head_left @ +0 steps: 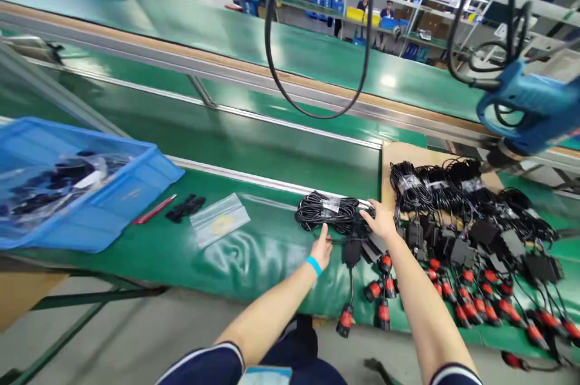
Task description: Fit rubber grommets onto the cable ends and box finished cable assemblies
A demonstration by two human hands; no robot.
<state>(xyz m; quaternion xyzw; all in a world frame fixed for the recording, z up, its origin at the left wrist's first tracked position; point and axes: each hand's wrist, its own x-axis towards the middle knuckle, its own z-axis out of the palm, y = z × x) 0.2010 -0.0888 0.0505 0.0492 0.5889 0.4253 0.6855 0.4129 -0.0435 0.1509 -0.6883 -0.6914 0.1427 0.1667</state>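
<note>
A black cable coil (312, 216) with a white label lies on the green bench, just beyond my hands. My left hand (321, 247), below a blue wristband, is at its near side; the thumb points up against the coil and the other fingers curl at the cable, partly hidden. My right hand (381, 222) reaches the coil's right end, thumb and forefinger around black cable there. Between my hands sits a black box (352, 252), its lead running down to a red-and-black connector (345, 320) over the bench edge. More red-and-black connectors (383, 312) lie beside my right forearm.
Several more coiled cables (410, 185) with boxes and connectors crowd the right, partly on cardboard (389, 158). A blue power tool (521, 101) hangs above them. Leftward are a clear zip bag (220, 220), black parts (185, 208), a red pen-like item (154, 210) and a blue bin (131, 191).
</note>
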